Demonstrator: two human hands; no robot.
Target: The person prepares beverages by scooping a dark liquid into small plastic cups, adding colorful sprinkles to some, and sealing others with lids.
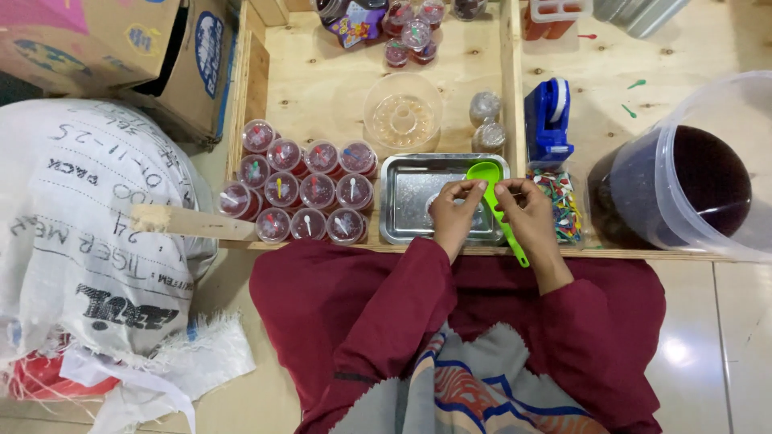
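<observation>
My left hand (454, 210) and my right hand (527, 210) meet over a small metal tray (402, 201) on a low wooden table. Their fingertips pinch something small between them; I cannot tell what it is. A green plastic spoon (486, 175) lies slanted across the tray, its handle running under my right hand toward the table's front edge. Left of the tray stand several sealed cups of red jelly (301, 193), each with a tiny spoon on its lid.
A clear empty bowl (402, 112) sits behind the tray. A blue tape dispenser (548, 120) and a pile of colourful small spoons (563, 205) lie to the right, beside a large clear bucket of dark liquid (691, 181). A white sack (88, 233) and cardboard boxes (121, 48) fill the left.
</observation>
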